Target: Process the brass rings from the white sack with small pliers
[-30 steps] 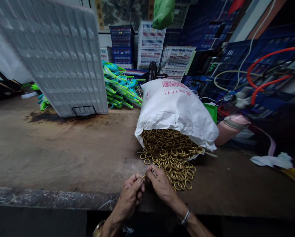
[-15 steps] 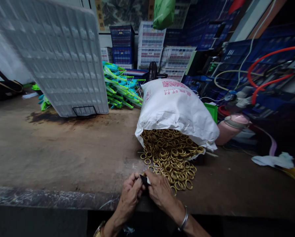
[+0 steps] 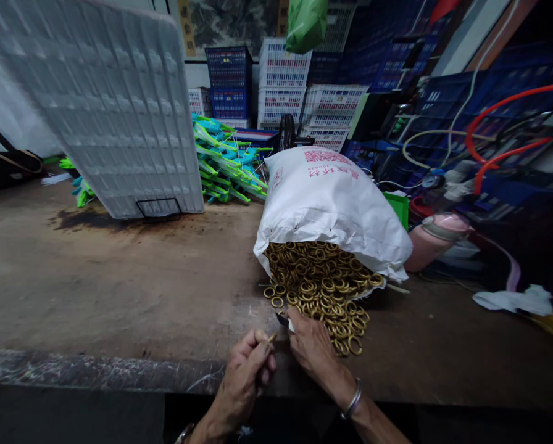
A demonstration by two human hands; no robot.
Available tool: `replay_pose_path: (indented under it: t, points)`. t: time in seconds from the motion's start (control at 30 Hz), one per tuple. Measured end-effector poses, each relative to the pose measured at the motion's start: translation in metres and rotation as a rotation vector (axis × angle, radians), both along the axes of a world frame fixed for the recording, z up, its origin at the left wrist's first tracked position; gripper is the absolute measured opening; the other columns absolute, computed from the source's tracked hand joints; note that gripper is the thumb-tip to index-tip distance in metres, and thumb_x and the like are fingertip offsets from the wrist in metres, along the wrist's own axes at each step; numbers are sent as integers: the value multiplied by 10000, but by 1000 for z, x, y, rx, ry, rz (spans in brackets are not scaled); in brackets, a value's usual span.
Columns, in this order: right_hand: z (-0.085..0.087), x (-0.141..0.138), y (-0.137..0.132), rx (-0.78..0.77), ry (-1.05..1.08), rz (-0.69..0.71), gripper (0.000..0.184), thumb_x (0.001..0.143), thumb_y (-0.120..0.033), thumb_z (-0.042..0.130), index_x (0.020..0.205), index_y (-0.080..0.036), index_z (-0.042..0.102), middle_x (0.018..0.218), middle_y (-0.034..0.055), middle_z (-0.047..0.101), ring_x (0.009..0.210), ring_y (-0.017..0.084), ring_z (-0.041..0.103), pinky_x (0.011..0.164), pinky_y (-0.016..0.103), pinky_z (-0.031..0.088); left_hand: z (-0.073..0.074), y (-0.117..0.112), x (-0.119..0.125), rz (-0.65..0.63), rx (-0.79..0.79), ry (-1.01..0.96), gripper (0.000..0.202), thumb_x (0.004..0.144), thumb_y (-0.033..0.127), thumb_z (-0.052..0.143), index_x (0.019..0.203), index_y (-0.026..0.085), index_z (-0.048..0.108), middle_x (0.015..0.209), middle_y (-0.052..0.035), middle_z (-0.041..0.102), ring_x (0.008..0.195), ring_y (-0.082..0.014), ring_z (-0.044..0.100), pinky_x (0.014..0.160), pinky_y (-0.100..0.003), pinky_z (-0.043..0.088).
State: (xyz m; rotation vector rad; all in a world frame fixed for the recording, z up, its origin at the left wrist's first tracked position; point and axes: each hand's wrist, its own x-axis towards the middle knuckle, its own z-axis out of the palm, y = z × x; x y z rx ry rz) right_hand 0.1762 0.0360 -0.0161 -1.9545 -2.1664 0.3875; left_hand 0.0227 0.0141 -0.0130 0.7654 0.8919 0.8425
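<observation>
Just over the table's front edge, my left hand (image 3: 249, 364) pinches a small brass-coloured ring (image 3: 272, 337), seen nearly edge-on. To its right, my right hand (image 3: 314, 345) is closed around a small knife (image 3: 282, 320) with a dark blade and a white part at the grip. The blade points up and left, apart from the ring. Beyond my right hand lies a heap of brass-coloured rings (image 3: 325, 302), spilling from the mouth of a white woven sack (image 3: 332, 197) with red print.
A large ribbed translucent panel (image 3: 133, 117) stands in a black wire holder (image 3: 158, 208) at the left. Behind it are green and blue plastic pieces (image 3: 230, 163). A pink bottle (image 3: 436, 237) and a crumpled white cloth (image 3: 512, 300) lie to the right. Stacked crates (image 3: 283, 80) stand at the back.
My hands have moved apart. The right hand with the knife has shifted right and slightly away from me, and the ring in my left fingers now shows.
</observation>
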Motion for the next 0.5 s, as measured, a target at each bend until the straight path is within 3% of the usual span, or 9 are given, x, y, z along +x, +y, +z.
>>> replay_pose_path:
  t: [0.1, 0.27, 0.4, 0.5]
  points:
    - [3, -2, 6, 69, -6, -12, 251, 723, -47, 396, 892, -192, 512, 815, 33, 614, 727, 153, 556, 592, 249, 263, 2, 3, 0, 36, -116, -95, 306, 763, 466, 521, 710, 166, 499, 539, 53, 452, 415, -36, 330, 386, -155, 198]
    - [-2, -15, 22, 97, -127, -54, 185, 821, -153, 416, 977, -194, 506, 869, 69, 585, 706, 175, 557, 588, 275, 279, -4, 7, -4, 106, -138, -208, 245, 737, 406, 580, 754, 168, 525, 749, -4, 565, 484, -51, 427, 379, -165, 228]
    - [-4, -21, 32, 70, -164, -87, 182, 814, -125, 415, 957, -191, 507, 849, 66, 588, 718, 191, 565, 590, 281, 294, -7, 11, -10, 133, -279, -300, 274, 679, 349, 654, 889, 200, 560, 683, 26, 545, 475, -50, 434, 385, -156, 231]
    - [-8, -20, 33, 85, -138, -100, 212, 798, -120, 435, 989, -189, 496, 867, 62, 595, 742, 193, 563, 617, 286, 312, -9, 16, -13, 159, -362, -351, 274, 593, 342, 725, 734, 155, 583, 662, 15, 547, 509, -62, 463, 396, -163, 266]
